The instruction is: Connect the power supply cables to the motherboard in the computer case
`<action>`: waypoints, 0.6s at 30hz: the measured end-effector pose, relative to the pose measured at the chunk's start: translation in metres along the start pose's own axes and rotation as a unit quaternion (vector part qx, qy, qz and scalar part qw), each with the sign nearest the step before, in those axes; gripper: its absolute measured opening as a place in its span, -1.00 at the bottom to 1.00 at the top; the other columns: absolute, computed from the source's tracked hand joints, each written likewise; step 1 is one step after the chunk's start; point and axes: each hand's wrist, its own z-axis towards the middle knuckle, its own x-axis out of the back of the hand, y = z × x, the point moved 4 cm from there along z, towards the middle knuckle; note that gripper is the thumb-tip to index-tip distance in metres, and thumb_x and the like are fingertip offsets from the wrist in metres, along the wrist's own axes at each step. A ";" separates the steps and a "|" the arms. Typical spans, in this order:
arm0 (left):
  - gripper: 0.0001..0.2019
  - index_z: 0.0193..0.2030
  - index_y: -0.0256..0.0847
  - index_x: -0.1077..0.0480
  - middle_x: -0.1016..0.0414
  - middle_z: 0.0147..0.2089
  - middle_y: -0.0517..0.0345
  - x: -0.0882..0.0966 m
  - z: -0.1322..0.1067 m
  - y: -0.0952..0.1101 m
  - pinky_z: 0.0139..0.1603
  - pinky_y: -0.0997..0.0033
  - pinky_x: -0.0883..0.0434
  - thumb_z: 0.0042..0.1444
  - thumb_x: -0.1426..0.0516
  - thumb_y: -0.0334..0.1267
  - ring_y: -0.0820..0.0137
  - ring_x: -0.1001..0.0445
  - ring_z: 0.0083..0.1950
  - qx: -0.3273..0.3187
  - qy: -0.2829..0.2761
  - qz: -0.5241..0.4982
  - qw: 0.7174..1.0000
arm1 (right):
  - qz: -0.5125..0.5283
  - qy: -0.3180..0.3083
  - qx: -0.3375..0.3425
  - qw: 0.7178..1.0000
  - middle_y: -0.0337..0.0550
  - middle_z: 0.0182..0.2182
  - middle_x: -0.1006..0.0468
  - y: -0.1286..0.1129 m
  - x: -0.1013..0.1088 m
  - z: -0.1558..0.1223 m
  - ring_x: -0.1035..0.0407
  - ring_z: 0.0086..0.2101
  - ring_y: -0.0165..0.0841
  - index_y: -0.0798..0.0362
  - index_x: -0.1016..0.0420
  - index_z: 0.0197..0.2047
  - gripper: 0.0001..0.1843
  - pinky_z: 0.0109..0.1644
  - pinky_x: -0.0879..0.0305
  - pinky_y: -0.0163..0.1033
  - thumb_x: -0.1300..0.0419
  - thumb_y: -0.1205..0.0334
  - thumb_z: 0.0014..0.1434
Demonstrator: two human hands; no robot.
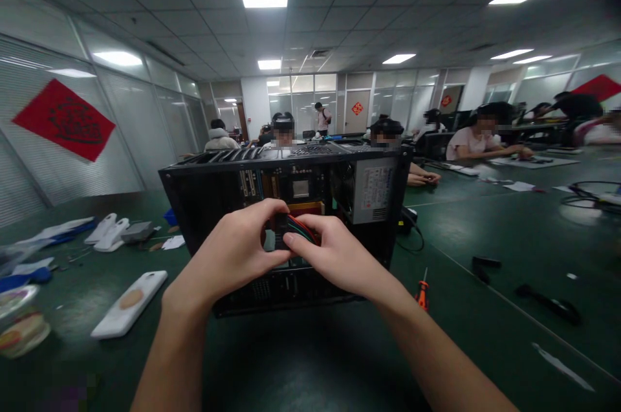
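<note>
A black computer case (196,208) stands open-sided in front of me, showing a motherboard (315,182) inside and a power supply (373,189) at its upper right. Before the opening, my left hand (245,234) has its thumb and fingers curved around a black cable connector (281,224). A bundle of red, green and black wires (304,228) runs from the connector into my right hand (332,244), whose thumb and fingers pinch it close to the plug. My fingers hide part of the connector and the board behind.
A white phone (130,305) and a plastic cup (22,321) lie to the left on the green table (466,347). At right are an orange screwdriver (423,292) and a black strap-like piece (548,303). Several people sit at tables beyond the case.
</note>
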 end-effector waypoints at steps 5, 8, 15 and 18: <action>-0.56 0.09 -0.15 -0.37 -0.53 -0.16 0.16 -0.001 -0.001 0.004 -0.33 0.51 -0.41 0.02 -0.24 -0.36 0.42 -0.48 -0.30 0.004 -0.022 -0.058 0.998 | 0.012 -0.056 -0.025 0.998 -0.25 -0.39 -0.51 0.003 -0.003 -0.001 -0.35 -0.34 -0.37 0.11 -0.53 -0.27 -0.81 -0.30 -0.22 -0.33 -0.20 0.16 0.24; -0.53 0.11 -0.12 -0.33 -0.49 -0.28 0.26 -0.001 -0.003 0.003 -0.38 0.53 -0.36 0.03 -0.23 -0.36 0.45 -0.46 -0.35 0.012 -0.036 -0.055 0.998 | 0.012 -0.053 -0.009 0.998 -0.23 -0.33 -0.54 -0.001 -0.006 -0.004 -0.39 -0.29 -0.35 0.09 -0.52 -0.23 -0.84 -0.22 -0.27 -0.31 -0.16 0.20 0.27; -0.50 0.17 -0.10 -0.27 -0.40 -0.45 0.38 -0.005 -0.005 0.003 -0.49 0.59 -0.27 0.07 -0.20 -0.37 0.50 -0.40 -0.47 0.038 -0.059 -0.078 0.994 | -0.006 -0.055 0.020 0.998 -0.19 -0.22 -0.56 -0.007 -0.005 -0.005 -0.43 -0.17 -0.31 0.06 -0.47 -0.18 -0.87 -0.06 -0.31 -0.26 -0.11 0.25 0.31; -0.50 0.18 -0.10 -0.26 -0.39 -0.47 0.39 -0.007 -0.002 0.006 -0.51 0.59 -0.24 0.08 -0.19 -0.38 0.50 -0.40 -0.49 0.031 -0.059 -0.084 0.994 | -0.009 -0.053 0.023 0.998 -0.19 -0.24 -0.55 -0.009 -0.002 -0.007 -0.42 -0.20 -0.33 0.06 -0.46 -0.19 -0.88 -0.09 -0.31 -0.27 -0.09 0.28 0.30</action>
